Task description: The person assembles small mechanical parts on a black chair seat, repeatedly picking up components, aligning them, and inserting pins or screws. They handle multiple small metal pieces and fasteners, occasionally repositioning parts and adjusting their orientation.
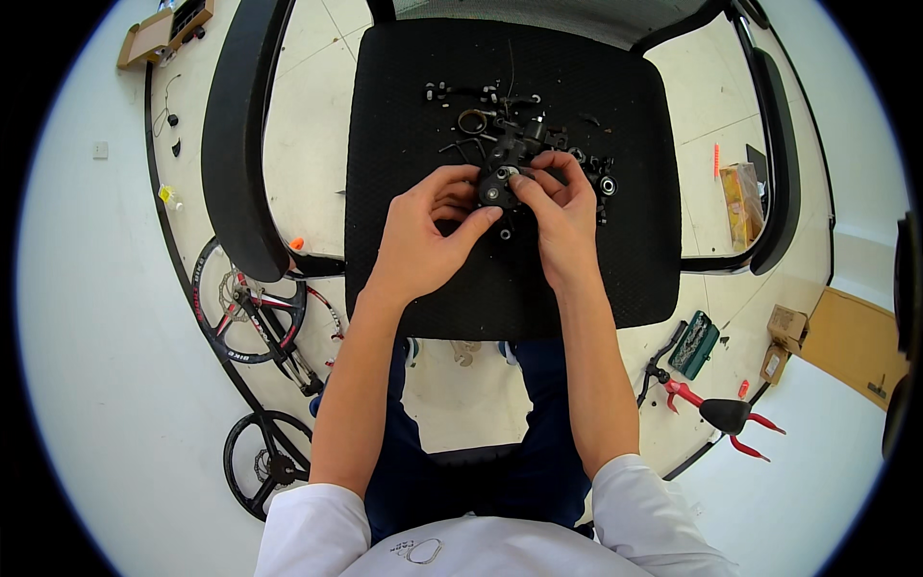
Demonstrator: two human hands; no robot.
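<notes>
Over the black chair seat (423, 288) I hold a black mechanical bicycle part (495, 183) with a rounded end and silver bolts. Its exact kind I cannot make out. My left hand (428, 226) is closed on its left side, thumb at the lower edge. On the other side my right hand (562, 216) pinches near the silver round piece on top of it, the fingers curled. Just beyond my hands lie loose black and silver small parts, among them a brass-coloured ring (472, 121), a round black part with a silver centre (607, 185) and several bolts.
Armrests (231, 144) flank the seat. Left on the floor are a bicycle wheel (207, 308) and a second black wheel (236, 471). At the right are a green case of small parts (694, 344), a red-and-black scooter-like frame (723, 413) and cardboard boxes (786, 327).
</notes>
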